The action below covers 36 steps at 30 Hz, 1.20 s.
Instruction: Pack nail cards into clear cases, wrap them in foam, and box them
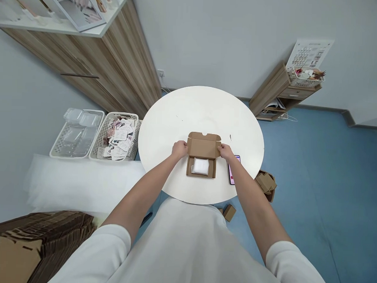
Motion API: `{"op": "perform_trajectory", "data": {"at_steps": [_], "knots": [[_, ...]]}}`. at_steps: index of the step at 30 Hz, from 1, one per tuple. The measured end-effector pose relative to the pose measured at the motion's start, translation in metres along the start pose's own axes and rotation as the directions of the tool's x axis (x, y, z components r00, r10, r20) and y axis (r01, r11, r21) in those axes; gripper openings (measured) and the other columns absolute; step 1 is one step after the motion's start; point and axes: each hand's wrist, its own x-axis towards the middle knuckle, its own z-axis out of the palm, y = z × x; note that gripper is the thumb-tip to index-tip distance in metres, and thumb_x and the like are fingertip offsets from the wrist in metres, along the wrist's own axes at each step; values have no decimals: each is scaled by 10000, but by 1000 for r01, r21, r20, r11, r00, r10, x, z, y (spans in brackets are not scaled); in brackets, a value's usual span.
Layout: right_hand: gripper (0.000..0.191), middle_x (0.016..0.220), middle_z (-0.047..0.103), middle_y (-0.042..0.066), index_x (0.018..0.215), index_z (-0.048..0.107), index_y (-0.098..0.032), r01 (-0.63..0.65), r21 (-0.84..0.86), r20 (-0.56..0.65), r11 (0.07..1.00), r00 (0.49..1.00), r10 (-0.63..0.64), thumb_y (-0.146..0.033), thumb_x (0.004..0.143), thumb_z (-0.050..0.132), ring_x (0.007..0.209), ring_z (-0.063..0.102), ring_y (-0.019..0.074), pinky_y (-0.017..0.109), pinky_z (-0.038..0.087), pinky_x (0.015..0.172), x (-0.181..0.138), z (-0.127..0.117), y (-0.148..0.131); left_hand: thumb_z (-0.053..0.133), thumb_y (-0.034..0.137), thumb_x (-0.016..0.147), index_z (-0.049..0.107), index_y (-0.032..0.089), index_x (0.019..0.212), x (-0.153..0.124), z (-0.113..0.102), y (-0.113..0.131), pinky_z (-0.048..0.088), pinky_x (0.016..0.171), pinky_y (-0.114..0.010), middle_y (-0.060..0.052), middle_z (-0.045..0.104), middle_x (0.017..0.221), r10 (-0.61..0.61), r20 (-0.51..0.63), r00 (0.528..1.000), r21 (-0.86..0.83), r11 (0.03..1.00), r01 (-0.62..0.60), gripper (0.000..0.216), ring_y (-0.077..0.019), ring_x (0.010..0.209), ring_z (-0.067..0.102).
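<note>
On the white round table, a small brown cardboard box [204,145] stands with its lid raised and tilted away from me. Inside its tray lies a white wrapped packet [201,166]. My left hand [179,149] pinches the left edge of the lid between thumb and fingers. At the lid's right edge, my right hand [226,152] grips the side flap in the same way. A phone [230,174] with a lit screen lies partly under my right forearm.
The round table [202,105] bears a small dark mark. Left of it stand a basket of cards [119,137], a basket of clear plastic packs [77,133] and white wrapping sheets [82,181]. Flattened cardboard [14,255] is stacked lower left. A carton of boxes [266,183] sits on the floor.
</note>
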Motion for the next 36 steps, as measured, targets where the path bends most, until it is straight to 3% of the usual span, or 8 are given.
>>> {"op": "perform_trajectory", "data": {"at_steps": [5, 12, 20, 26, 31, 36], "knots": [[295, 957, 583, 48, 1000, 552, -181, 122, 15, -10, 992, 993, -122, -260, 727, 475, 782, 516, 141, 252, 427, 633, 0, 0, -6, 495, 193, 723, 583, 186, 864, 0, -3, -3, 431, 610, -226, -22, 632, 832, 60, -69, 996, -89, 994, -66, 166, -135, 723, 576], [597, 1190, 454, 66, 1277, 319, -279, 239, 131, 155, 962, 954, -258, -240, 715, 516, 693, 510, 101, 281, 464, 606, -27, -5, -4, 525, 230, 733, 540, 194, 1029, -18, -2, -19, 463, 680, -238, -14, 612, 867, 158, -32, 987, -213, 964, -161, 299, -123, 742, 589], [456, 1180, 469, 40, 1150, 456, -273, 303, 78, 260, 950, 913, -313, -172, 707, 500, 792, 558, 115, 346, 453, 779, -43, -10, 11, 522, 192, 725, 461, 187, 1174, -37, 6, -32, 484, 712, -253, -28, 606, 924, 259, 69, 963, -263, 936, -233, 453, -123, 748, 608], [395, 1033, 586, 26, 1129, 507, -258, 268, 61, 317, 961, 908, -274, -155, 756, 428, 877, 574, 140, 351, 439, 838, -54, -18, 16, 398, 111, 747, 417, 226, 1238, -39, 4, -46, 475, 774, -298, -31, 607, 992, 405, 136, 904, -278, 891, -358, 505, -136, 810, 616], [422, 1182, 530, 37, 1118, 534, -253, 206, 97, 359, 974, 905, -227, -106, 743, 410, 925, 581, 145, 339, 437, 867, -60, -17, 26, 343, 145, 775, 540, 209, 1126, -39, -1, -53, 456, 822, -303, -34, 617, 1035, 343, 281, 896, -313, 916, -252, 407, -144, 864, 604], [368, 1263, 462, 71, 1147, 506, -238, 137, 58, 258, 989, 955, -147, -217, 786, 436, 998, 553, 172, 349, 445, 859, -72, -15, 33, 374, 357, 821, 468, 199, 1205, -48, 0, -52, 416, 876, -315, -75, 541, 1185, 177, 307, 935, -287, 954, -86, 426, -174, 940, 589]]}}
